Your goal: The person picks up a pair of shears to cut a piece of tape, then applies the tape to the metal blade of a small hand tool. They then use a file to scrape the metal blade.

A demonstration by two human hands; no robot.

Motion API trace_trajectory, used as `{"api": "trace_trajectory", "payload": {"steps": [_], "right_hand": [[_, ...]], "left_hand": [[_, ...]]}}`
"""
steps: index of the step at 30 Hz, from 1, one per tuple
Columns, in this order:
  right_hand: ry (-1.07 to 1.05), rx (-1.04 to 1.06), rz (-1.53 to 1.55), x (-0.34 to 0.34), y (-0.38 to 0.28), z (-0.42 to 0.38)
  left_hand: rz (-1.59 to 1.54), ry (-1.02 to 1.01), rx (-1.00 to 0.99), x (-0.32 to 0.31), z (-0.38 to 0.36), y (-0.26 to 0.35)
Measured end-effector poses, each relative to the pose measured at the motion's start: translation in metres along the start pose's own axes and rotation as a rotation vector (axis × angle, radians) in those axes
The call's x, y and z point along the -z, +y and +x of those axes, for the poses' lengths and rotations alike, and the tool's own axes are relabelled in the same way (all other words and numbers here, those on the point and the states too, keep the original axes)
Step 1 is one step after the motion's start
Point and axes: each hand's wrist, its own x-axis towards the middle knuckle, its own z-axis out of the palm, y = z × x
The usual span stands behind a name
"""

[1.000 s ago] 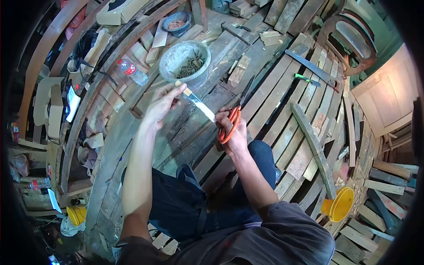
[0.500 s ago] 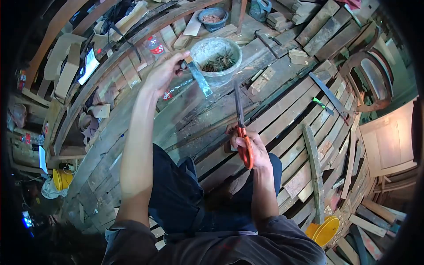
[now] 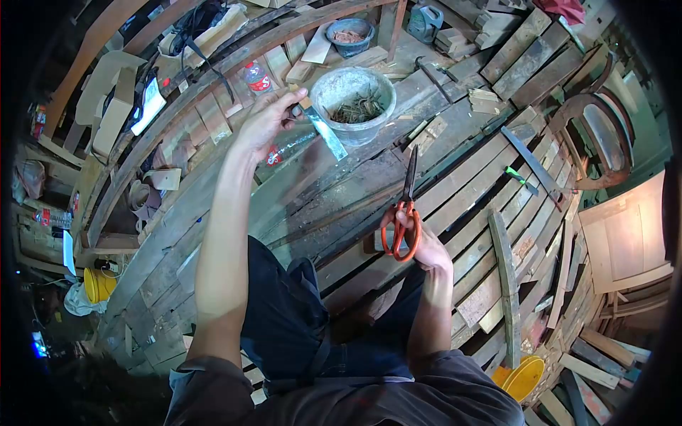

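Observation:
My left hand (image 3: pixel 266 122) grips the wooden handle end of a flat-bladed tool (image 3: pixel 327 133), whose bluish blade slants down to the right. Just right of that tool stands a whitish bucket (image 3: pixel 383 89) with dry, stringy scraps (image 3: pixel 359 108) inside. My right hand (image 3: pixel 419 238) is closed on orange-handled scissors (image 3: pixel 402 231), with the dark blades together and pointing up and away from me. The thumb and fingers are around the handle loops, partly hidden.
A blue-grey bowl (image 3: pixel 350 44) is beyond the bucket. Slatted boards (image 3: pixel 455 192) with gaps stretch to the right, bearing a saw (image 3: pixel 529 157) and a green-handled tool (image 3: pixel 517 176). A plastic bottle (image 3: pixel 256 77) lies left of the bucket. Yellow buckets (image 3: pixel 524 378) sit at lower right.
The scissors have turned in my right hand, so both handle loops now show and the blades lean right. My left hand and the bladed tool have shifted slightly right in view.

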Motion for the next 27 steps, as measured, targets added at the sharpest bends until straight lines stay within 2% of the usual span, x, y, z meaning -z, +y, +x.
{"api": "trace_trajectory", "payload": {"steps": [3, 6, 9, 13, 14, 19, 27], "right_hand": [[0.039, 0.035, 0.002, 0.001, 0.004, 0.002], [-0.029, 0.183, -0.055, 0.0, 0.006, 0.008], [0.004, 0.27, -0.048, -0.011, 0.0, 0.004], [-0.17, 0.32, 0.144, -0.021, 0.0, 0.007], [-0.185, 0.252, 0.117, -0.022, -0.005, 0.003], [-0.146, 0.256, 0.06, -0.036, -0.003, 0.001], [-0.145, 0.21, -0.087, -0.043, -0.012, -0.006]], "left_hand": [[0.003, 0.017, -0.004, -0.001, -0.002, 0.0], [0.022, 0.001, -0.028, -0.001, -0.003, 0.002], [0.06, -0.037, -0.06, -0.004, -0.005, 0.004], [0.092, -0.083, -0.097, -0.007, -0.003, 0.001], [0.084, -0.064, -0.093, -0.006, -0.004, 0.001], [0.046, 0.077, -0.002, 0.001, 0.002, -0.008], [0.129, 0.12, -0.009, 0.002, 0.003, -0.009]]}}
